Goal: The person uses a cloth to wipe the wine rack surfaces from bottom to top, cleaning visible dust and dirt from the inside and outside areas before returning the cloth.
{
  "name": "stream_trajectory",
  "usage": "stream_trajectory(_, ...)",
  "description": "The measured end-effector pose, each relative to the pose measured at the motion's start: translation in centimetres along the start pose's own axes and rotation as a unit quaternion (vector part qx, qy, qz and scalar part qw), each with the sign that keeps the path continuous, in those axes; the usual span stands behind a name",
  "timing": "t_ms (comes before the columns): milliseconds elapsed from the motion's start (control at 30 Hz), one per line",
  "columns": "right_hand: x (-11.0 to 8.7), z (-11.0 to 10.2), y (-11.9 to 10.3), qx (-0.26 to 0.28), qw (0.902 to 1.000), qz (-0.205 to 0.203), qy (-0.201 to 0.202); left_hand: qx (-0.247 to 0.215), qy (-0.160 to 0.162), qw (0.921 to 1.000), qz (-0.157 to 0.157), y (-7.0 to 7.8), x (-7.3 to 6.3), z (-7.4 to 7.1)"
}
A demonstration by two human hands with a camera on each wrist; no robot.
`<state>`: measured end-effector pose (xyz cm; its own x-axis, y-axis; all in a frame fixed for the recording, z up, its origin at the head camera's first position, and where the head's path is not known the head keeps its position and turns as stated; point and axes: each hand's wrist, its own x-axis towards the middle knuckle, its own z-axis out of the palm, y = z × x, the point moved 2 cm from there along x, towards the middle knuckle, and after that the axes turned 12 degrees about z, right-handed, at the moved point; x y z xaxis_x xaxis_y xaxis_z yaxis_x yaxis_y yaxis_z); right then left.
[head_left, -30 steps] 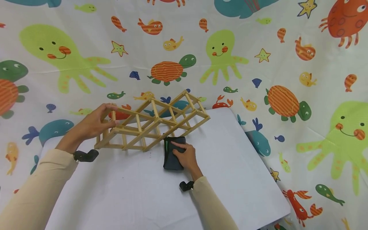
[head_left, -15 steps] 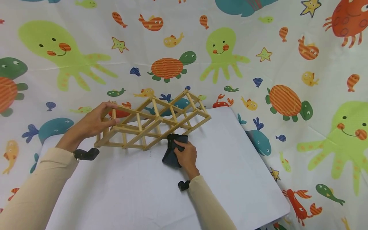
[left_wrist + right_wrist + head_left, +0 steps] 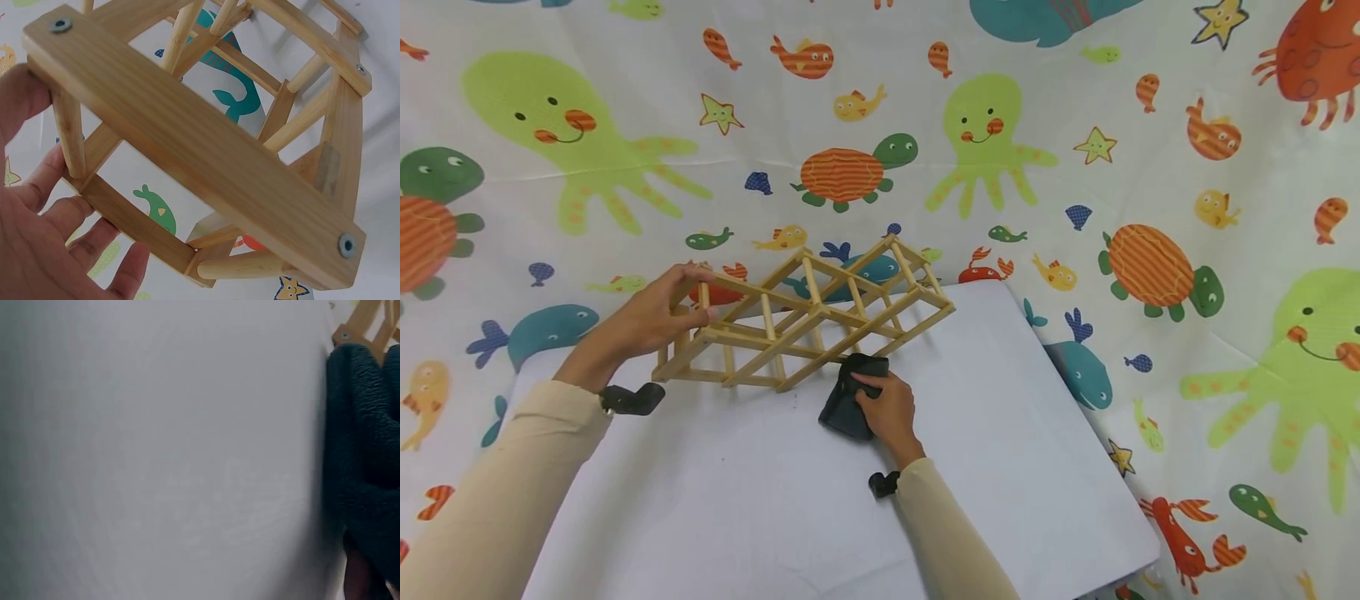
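Note:
A wooden lattice rack [image 3: 815,312] of slats and round dowels stretches across the far part of the table in the head view. My left hand [image 3: 651,321] grips its left end, the thumb and fingers placed around an end dowel. Close up in the left wrist view, a slat [image 3: 187,140] with metal fasteners crosses in front of the fingers [image 3: 50,212]. My right hand [image 3: 891,412] pinches a dark, bunched cloth [image 3: 847,410] at the rack's lower middle. The fuzzy cloth [image 3: 356,444] fills the right edge of the right wrist view, hiding most of that hand.
A white-covered table [image 3: 752,492] lies beneath the rack and both hands. Behind it hangs a curtain [image 3: 880,108] printed with sea animals. The table's right edge [image 3: 1097,442] slopes down towards the front.
The cloth went from lying flat and folded under my right fingers to being gathered up in their grip. My left hand and the rack have stayed in place.

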<state>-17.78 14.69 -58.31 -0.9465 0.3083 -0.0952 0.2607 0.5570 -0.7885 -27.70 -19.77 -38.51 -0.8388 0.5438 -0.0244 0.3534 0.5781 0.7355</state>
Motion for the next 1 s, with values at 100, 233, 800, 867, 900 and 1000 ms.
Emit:
stream_trajectory(100, -0.6, -0.5, 0.0, 0.034, 0.9989, -0.023, -0.02, -0.003, -0.004, 1.0, 0.002, 0.0, 0.2, 0.2)
stream_trajectory(233, -1.6, -1.1, -1.3, 0.106, 0.9864, -0.098, -0.077, 0.004, -0.004, 1.0, -0.003, 0.0, 0.1, 0.1)
stream_trajectory(800, -2.1, 2.8, -6.1, 0.113, 0.9848, -0.125, -0.042, 0.003, -0.001, 0.9998, -0.018, 0.2, 0.0, 0.3)
stream_trajectory(867, -2.0, 2.8, -5.4, 0.102, 0.9889, -0.105, -0.027, 0.005, -0.002, 0.9998, -0.018, 0.2, 0.1, 0.3)
stream_trajectory(900, -1.9, 2.7, -5.1, 0.098, 0.9898, -0.101, -0.023, 0.007, -0.003, 0.9998, -0.018, 0.2, 0.1, 0.3)
stream_trajectory(1000, -2.3, 2.5, -5.0, 0.117, 0.985, -0.124, -0.029, 0.009, -0.004, 0.9998, -0.018, 0.4, 0.0, 0.2)
